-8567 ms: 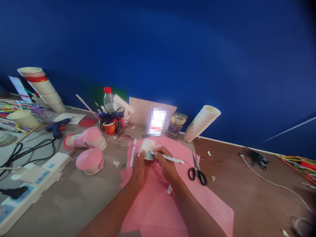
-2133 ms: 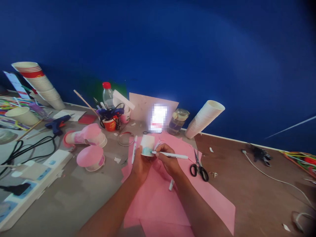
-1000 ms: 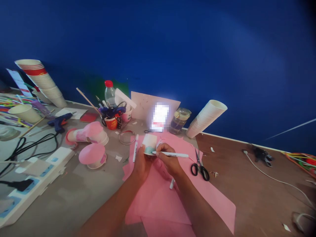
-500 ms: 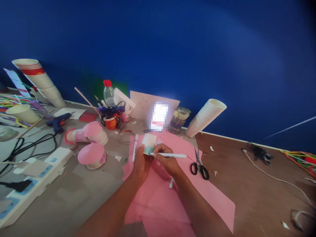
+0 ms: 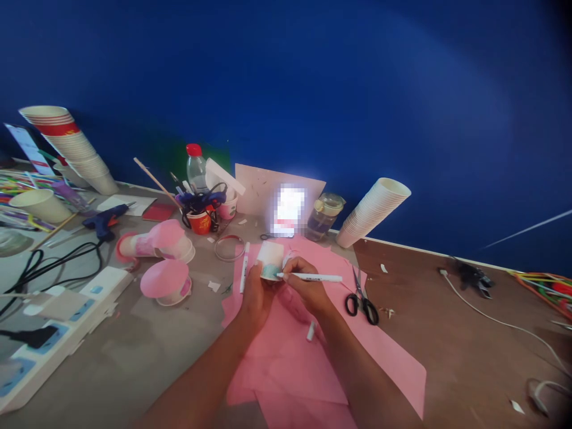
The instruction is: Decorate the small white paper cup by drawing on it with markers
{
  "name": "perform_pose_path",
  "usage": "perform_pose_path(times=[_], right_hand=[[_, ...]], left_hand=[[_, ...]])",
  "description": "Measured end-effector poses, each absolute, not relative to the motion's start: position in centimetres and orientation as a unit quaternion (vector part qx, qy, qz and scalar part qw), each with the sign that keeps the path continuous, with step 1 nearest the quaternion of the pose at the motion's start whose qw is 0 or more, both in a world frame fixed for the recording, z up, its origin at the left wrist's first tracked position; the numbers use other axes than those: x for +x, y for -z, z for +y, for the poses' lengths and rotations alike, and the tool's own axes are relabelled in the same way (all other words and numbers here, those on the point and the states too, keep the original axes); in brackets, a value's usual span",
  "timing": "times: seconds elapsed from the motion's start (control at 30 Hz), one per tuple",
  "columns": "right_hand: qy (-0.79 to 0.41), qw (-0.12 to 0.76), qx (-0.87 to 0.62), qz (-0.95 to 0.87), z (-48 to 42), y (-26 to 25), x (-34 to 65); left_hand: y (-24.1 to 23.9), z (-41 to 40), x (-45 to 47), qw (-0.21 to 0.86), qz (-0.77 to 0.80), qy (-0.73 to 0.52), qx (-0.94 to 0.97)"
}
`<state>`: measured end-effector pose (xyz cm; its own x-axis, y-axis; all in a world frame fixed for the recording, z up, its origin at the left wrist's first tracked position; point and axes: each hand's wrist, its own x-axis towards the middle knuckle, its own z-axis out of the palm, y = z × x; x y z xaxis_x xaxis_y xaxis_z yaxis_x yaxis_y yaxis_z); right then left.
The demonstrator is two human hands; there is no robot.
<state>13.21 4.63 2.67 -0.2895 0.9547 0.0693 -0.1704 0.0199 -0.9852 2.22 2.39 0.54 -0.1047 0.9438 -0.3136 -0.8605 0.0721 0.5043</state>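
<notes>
My left hand (image 5: 254, 295) is closed around a small white paper cup (image 5: 270, 256), held upside down, with a teal band near its lower edge. My right hand (image 5: 307, 287) grips a white marker (image 5: 313, 277) with its tip against the teal band of the cup. Both hands hover over pink paper sheets (image 5: 308, 357) spread on the table. A marker cap (image 5: 310, 332) lies on the pink paper under my right wrist. Another white marker (image 5: 243, 266) lies just left of the cup.
Black scissors (image 5: 361, 301) lie right of my hands. Two pink-covered cups (image 5: 166, 280) sit at left, beside a white power strip (image 5: 58, 325) and a blue glue gun (image 5: 103, 218). Stacks of paper cups (image 5: 373, 211) lean on the blue wall. A jar (image 5: 324, 217), bottle (image 5: 195, 170) and red pen cup (image 5: 200, 221) stand behind.
The hands have stayed in place with the cup and marker; the marker tip has shifted slightly along the teal band, and the view has drifted a little.
</notes>
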Motion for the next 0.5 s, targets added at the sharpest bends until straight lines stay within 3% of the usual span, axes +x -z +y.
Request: perform_pose_path(times=[0.5], right_hand=[[-0.597, 0.44, -0.372, -0.558, 4.21, -2.91, 12.91]], left_hand=[[-1.15, 2.48, 2.4, 0.647, 0.318, -0.692, 0.04]])
